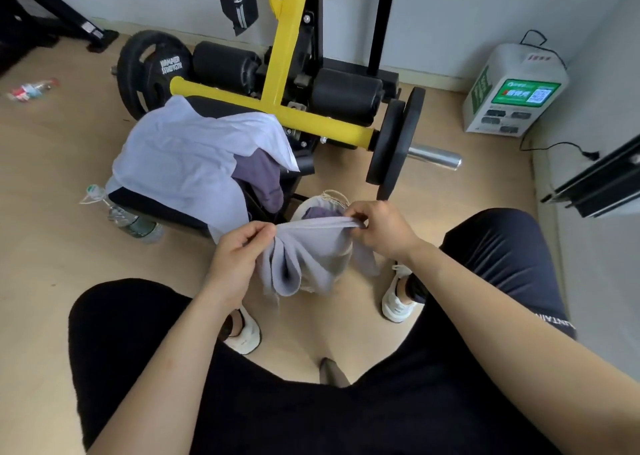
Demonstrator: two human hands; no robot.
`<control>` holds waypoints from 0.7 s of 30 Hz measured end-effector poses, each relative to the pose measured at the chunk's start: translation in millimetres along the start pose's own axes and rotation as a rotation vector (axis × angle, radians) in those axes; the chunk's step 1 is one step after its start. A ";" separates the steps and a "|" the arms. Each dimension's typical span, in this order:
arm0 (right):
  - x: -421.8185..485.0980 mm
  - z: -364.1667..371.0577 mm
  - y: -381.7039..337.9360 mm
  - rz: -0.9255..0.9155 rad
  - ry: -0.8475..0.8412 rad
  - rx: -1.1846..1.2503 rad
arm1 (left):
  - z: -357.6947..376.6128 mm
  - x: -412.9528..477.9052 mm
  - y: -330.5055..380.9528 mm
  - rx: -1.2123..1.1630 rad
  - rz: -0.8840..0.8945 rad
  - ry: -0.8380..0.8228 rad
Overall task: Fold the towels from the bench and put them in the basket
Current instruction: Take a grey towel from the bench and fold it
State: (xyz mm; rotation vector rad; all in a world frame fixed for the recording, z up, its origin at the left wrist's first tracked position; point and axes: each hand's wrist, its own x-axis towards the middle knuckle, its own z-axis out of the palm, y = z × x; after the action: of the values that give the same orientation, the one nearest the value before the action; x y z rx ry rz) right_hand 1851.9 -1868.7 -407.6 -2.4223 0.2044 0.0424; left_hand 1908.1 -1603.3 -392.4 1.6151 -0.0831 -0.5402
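Towel (304, 257) bunched, stretched between left hand (239, 250) and right hand (379, 227), both pinching its top edge above basket (313, 205), likely to straighten for folding. More towels (187, 153) drape worktop (152, 205).

The left forearm (180, 343) rises from the lower left of the view and the right forearm (485, 291) from the lower right, both bare. The left hand (239, 257) is curled, its thumb and fingers (251, 238) pinching one end of a grey towel (304, 264) edge. The right hand (379, 229), knuckles up, pinches the other end, with the edge taut between the two hands
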 end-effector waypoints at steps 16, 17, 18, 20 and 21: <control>3.6 -24.3 21.4 0.215 0.081 0.553 | -19.7 14.2 -6.1 -0.357 -0.107 0.266; 1.7 -25.1 17.5 0.208 0.081 0.586 | -18.2 14.1 -6.1 -0.356 -0.110 0.257; -0.5 -25.1 13.6 0.193 0.080 0.602 | -17.2 14.2 -5.9 -0.355 -0.115 0.252; -5.8 -22.3 6.2 0.167 0.069 0.609 | -15.2 13.6 -4.0 -0.363 -0.127 0.239; -8.3 -19.9 2.8 0.161 0.062 0.605 | -13.6 13.0 -3.7 -0.367 -0.132 0.231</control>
State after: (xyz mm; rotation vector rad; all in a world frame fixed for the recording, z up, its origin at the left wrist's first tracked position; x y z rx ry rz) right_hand 1842.8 -1882.7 -393.7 -1.8021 0.3805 -0.0200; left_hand 1923.9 -1595.1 -399.5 1.3178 0.2827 -0.4366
